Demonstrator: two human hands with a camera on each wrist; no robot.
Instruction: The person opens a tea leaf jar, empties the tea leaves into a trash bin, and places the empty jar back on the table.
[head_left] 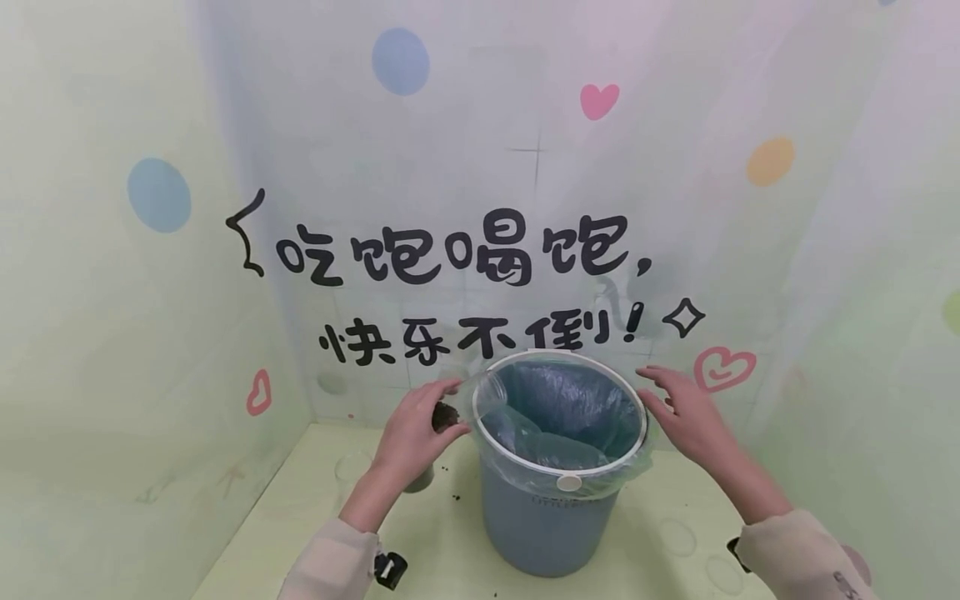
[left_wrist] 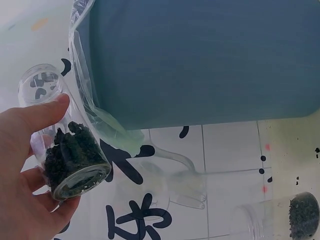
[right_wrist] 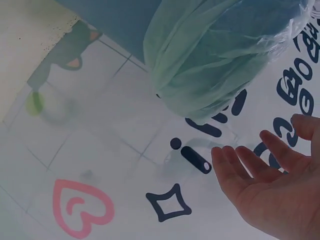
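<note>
A blue-grey bin (head_left: 551, 517) with a white ring rim and a pale green plastic liner (head_left: 570, 408) stands on the light green table. My left hand (head_left: 448, 408) grips a clear glass (head_left: 480, 398) tipped on its side, its mouth over the bin's left rim. Dark granules (left_wrist: 72, 155) cling in the glass's base, held by my left hand (left_wrist: 37, 150). My right hand (head_left: 675, 404) hovers open beside the bin's right rim, holding nothing. In the right wrist view the open palm (right_wrist: 270, 190) faces the bunched liner (right_wrist: 215, 55).
Another glass with dark granules (left_wrist: 295, 217) stands on the table, and an empty clear glass (head_left: 352, 467) stands left of my left arm. Dark crumbs (head_left: 453, 497) dot the table. Two more clear glasses (head_left: 678, 537) sit at the right. Decorated walls close in behind.
</note>
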